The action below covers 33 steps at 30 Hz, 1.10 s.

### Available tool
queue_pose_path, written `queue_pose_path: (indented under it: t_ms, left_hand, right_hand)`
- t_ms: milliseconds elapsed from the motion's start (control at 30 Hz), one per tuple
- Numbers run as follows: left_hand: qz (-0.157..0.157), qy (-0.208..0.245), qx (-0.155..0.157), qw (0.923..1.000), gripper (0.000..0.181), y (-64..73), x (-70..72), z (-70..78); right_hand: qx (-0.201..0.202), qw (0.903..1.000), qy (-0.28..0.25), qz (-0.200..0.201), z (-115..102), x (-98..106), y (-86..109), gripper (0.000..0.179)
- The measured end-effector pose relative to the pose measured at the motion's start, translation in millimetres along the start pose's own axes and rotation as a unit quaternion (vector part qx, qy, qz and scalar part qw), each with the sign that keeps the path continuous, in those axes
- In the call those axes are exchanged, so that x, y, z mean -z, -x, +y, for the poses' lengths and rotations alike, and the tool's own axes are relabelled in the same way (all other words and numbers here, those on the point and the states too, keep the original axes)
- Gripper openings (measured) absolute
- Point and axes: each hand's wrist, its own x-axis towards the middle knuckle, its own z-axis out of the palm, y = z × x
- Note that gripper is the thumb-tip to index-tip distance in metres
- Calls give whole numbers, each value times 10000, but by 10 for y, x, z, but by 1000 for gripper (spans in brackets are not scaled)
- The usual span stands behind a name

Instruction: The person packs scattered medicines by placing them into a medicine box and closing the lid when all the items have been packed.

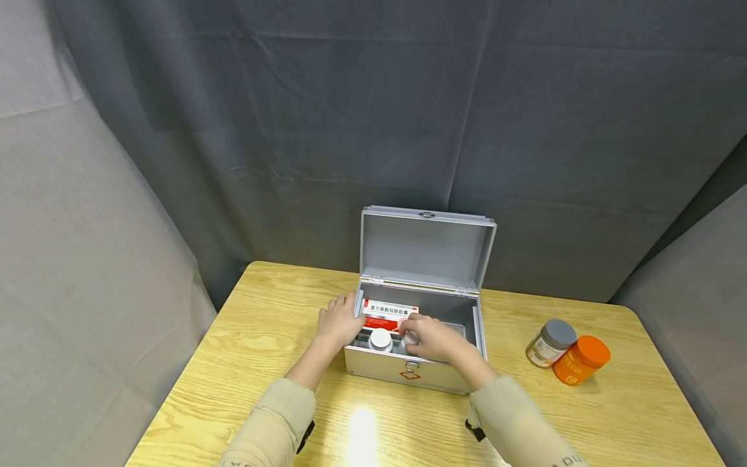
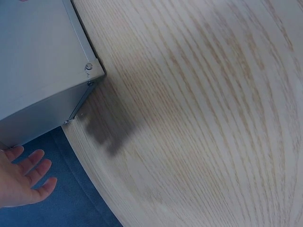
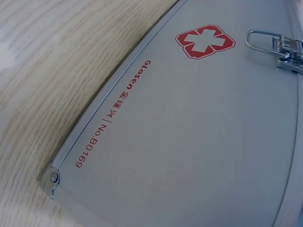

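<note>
A silver first-aid box [image 1: 373,368] with a red cross emblem stands on the table with its lid raised. My left hand [image 1: 340,320] rests at the left rim, its thumb near the inside; in the left wrist view, the fingers [image 2: 29,171] are loosely spread beside the box wall. My right hand [image 1: 436,338] reaches over the front edge into the box and pinches a white bottle [image 1: 410,338], mostly hidden by the hand. Left of it stands another white-capped bottle [image 1: 380,340]. Behind them is a red and white medicine carton [image 1: 388,311].
On the right of the wooden table [image 1: 280,305] stand a grey-lidded jar [image 1: 551,344] and an orange jar [image 1: 581,360], side by side. A dark grey curtain [image 1: 350,130] hangs behind the raised lid. The front latch [image 3: 288,52] hangs unfastened.
</note>
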Motion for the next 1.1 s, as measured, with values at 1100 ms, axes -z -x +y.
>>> queue_pose_path:
  t_ms: [1100]
  left_hand:
    - [65,18,0,10000,60,-2,-17,5]
  right_hand:
    - [608,9969,355,-357,135,-139,-113,17]
